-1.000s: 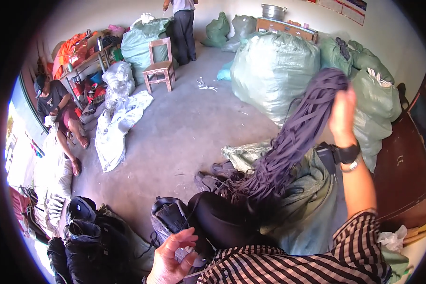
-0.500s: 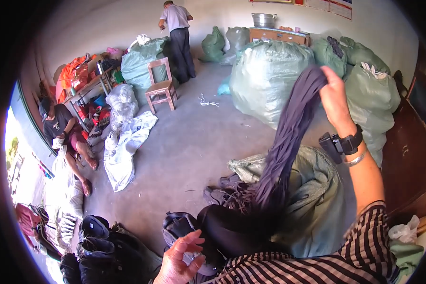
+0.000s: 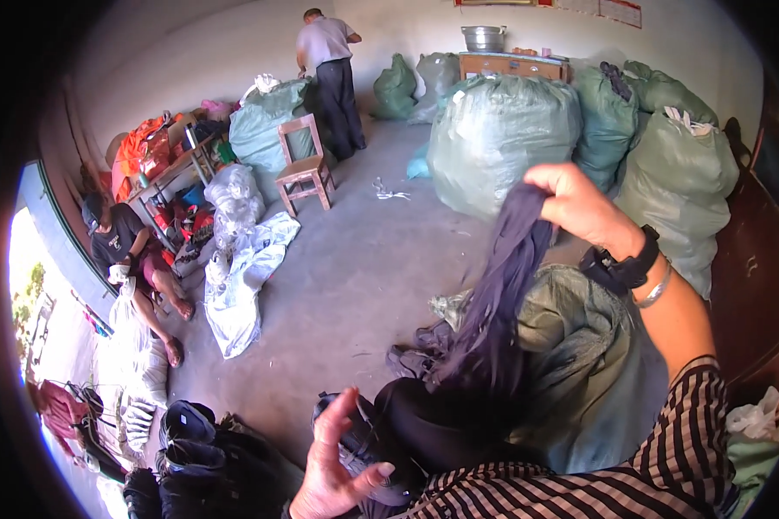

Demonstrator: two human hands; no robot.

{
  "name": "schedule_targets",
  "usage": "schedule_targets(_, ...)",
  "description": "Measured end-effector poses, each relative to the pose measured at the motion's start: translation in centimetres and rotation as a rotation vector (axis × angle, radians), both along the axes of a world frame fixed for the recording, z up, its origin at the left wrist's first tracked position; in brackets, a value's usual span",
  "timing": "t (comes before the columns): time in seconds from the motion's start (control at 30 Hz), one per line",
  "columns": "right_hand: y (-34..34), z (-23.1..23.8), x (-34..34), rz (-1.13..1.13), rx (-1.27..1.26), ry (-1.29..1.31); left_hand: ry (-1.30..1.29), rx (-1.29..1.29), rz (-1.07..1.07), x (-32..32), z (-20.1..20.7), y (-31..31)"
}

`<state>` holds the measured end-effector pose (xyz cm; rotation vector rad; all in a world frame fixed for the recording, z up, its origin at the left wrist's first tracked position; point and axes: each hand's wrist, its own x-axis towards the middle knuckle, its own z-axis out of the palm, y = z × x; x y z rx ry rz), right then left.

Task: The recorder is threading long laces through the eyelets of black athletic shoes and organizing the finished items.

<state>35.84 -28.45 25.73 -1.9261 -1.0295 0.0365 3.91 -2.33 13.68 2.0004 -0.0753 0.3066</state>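
My right hand [image 3: 580, 203] is raised in front of me, its fingers closed round the top of a bundle of dark grey laces [image 3: 500, 290]. The loose strands hang down and blur towards my dark-clad lap [image 3: 446, 424]. Below them, a few dark shoes [image 3: 420, 350] lie on the floor. My left hand [image 3: 337, 476] is low in front of me, thumb and fingers apart, with nothing in it. Just behind it is a dark shoe [image 3: 368, 441], partly hidden by the hand. A green woven sack [image 3: 571, 346] slumps beside the hanging laces.
Black shoes [image 3: 190, 437] are grouped at lower left. Stuffed green sacks [image 3: 502, 143] line the far and right sides. A wooden chair [image 3: 303, 169] stands ahead, near a white plastic sheet [image 3: 234, 298]. One person [image 3: 130, 251] sits at left; another [image 3: 329, 69] stands at the back.
My right hand has come down and slightly left with the bundle. My left hand has risen a little, its fingers spreading wider. The standing person has leaned over the sack.
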Motion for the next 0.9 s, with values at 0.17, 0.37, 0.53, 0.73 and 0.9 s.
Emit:
schedule_targets(0.17,5.9,2.6,-5.3,0.359,0.295,0.092,-0.023,-0.175,0.072,3.3,2.7,0.3)
schedule_targets(0.37,15.2,0.1,-14.3,0.717,0.397,0.063,0.279,-0.552,-0.064,4.6,0.7,-1.0)
schedule_targets(0.53,18.9,-3.2,-16.6,0.857,0.196,0.129,0.378,-0.777,0.102,2.7,-0.6,-2.3)
schedule_targets(0.73,15.6,-8.3,-8.3,0.962,0.130,0.321,-0.144,-0.900,0.221,1.4,-0.4,-0.9)
schedule_targets(0.9,12.6,-19.9,-15.2,0.881,-0.007,0.047,-0.560,-1.007,0.194,0.1,4.7,0.3)
